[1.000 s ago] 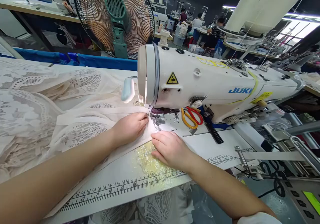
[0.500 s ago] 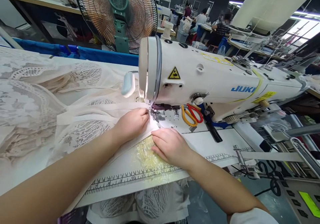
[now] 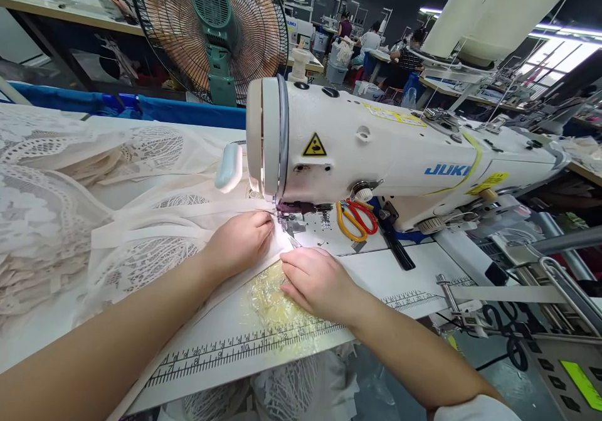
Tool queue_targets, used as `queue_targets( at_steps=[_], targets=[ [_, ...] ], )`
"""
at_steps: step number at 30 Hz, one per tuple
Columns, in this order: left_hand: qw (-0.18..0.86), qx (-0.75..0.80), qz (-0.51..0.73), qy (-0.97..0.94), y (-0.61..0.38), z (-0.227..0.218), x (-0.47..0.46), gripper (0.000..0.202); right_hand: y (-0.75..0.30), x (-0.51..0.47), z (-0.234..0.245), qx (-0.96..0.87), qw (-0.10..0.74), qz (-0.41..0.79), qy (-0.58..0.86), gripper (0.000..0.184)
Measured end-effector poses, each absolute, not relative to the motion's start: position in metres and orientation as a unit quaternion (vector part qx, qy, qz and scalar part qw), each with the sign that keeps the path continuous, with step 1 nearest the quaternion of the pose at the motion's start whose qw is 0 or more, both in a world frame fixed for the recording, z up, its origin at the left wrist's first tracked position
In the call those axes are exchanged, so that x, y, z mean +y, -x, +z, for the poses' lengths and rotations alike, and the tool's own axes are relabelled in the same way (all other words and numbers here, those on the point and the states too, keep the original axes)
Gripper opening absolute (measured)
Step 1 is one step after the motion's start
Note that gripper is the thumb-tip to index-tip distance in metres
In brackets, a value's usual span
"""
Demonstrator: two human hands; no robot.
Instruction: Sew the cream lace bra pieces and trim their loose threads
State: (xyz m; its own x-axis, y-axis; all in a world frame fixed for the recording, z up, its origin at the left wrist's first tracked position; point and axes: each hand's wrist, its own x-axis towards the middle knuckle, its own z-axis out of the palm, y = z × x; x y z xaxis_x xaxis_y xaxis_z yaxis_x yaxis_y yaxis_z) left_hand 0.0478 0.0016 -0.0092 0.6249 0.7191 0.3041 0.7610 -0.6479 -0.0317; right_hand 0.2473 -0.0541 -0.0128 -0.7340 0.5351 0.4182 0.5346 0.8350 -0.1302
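As the left hand (image 3: 242,239) is pinching lace fabric (image 3: 155,261), they're seemingly sewing.
Right hand (image 3: 317,280) is hiding its grip; next is presumably requiring steady feeding.

The sewing machine (image 3: 357,145) stands on the table (image 3: 390,277), with the fan (image 3: 219,26) behind it to the left. Lace fabric (image 3: 145,261) spreads across the left side. The left hand (image 3: 242,239) lies on the fabric near the needle, the right hand (image 3: 320,283) to its right. Scissors (image 3: 360,221) lie beneath the machine's arm, beyond the right hand. A ruler scale (image 3: 244,347) runs along the front edge.
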Motion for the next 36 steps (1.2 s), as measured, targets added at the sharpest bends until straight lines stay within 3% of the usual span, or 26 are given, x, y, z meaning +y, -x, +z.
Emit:
queue_targets(
  at_steps=[24, 36],
  targets=[
    [0.108, -0.404, -0.12, 0.9, -0.0463, -0.0052, 0.0012, 0.036, -0.2466, -0.0536, -0.012, -0.933, 0.233, 0.016, 0.273, 0.018],
    [0.132, -0.359, -0.178, 0.907, -0.042, -0.0125, 0.0014, 0.033, -0.2444, -0.0562, -0.0086, -0.935, 0.21, 0.024, 0.284, 0.018]
  ],
)
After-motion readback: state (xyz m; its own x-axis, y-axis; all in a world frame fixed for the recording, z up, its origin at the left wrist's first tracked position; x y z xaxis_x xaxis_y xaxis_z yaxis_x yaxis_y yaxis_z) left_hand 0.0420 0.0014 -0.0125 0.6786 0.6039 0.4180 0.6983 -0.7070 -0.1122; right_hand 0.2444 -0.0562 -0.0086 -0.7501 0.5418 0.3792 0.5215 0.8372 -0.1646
